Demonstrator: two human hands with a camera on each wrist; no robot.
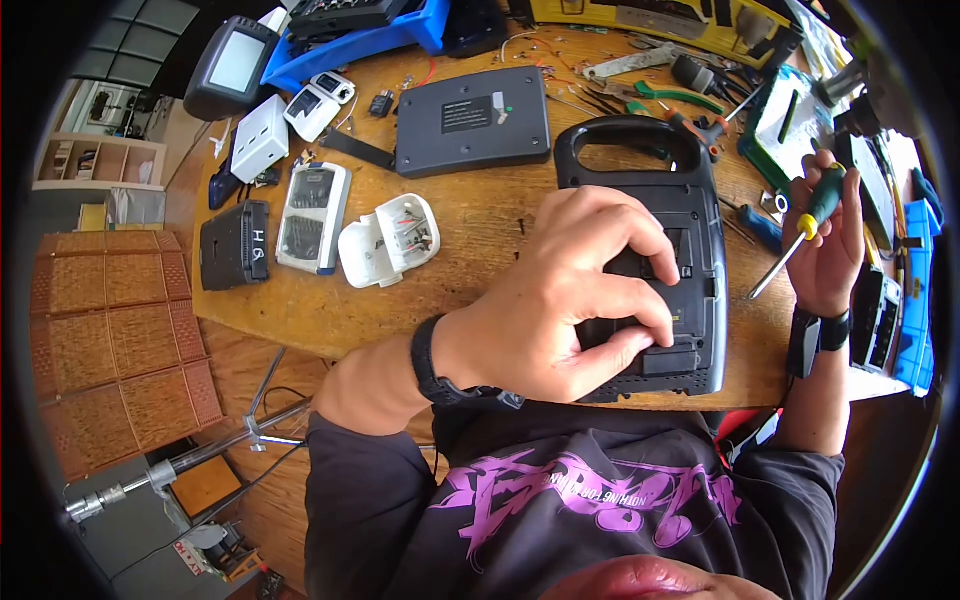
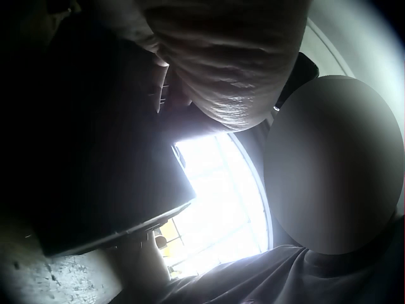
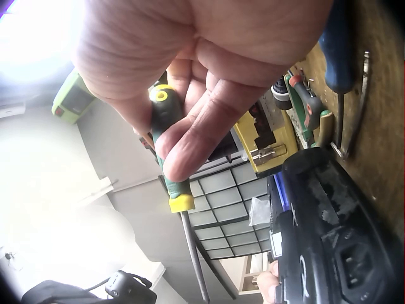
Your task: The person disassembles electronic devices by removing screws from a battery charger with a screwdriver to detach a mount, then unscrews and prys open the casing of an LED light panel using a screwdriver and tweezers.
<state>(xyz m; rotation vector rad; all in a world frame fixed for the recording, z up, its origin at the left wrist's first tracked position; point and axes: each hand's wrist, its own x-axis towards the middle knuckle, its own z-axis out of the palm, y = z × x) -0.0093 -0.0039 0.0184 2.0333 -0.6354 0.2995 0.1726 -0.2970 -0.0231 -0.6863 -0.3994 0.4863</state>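
A black device with a carrying handle (image 1: 640,128) lies on the wooden table, its panelled back facing up. Over it is my left hand (image 1: 590,290), fingers bent, thumb and index fingertips close together at the panel's lower part. What they pinch there is hidden. To the right of the device, my right hand (image 1: 828,265) is raised palm up and holds a screwdriver (image 1: 826,195) by its green and yellow handle, the metal shaft slanting down left. In the right wrist view, the fingers curl round that screwdriver (image 3: 168,117), near the device's power socket (image 3: 354,263).
A dark grey flat box (image 1: 472,150), an opened white case with small parts (image 1: 365,250), and a bit set (image 1: 312,215) lie left. Green-handled pliers (image 1: 675,98) and other tools crowd the back right. A blue bin (image 1: 360,48) stands at the back.
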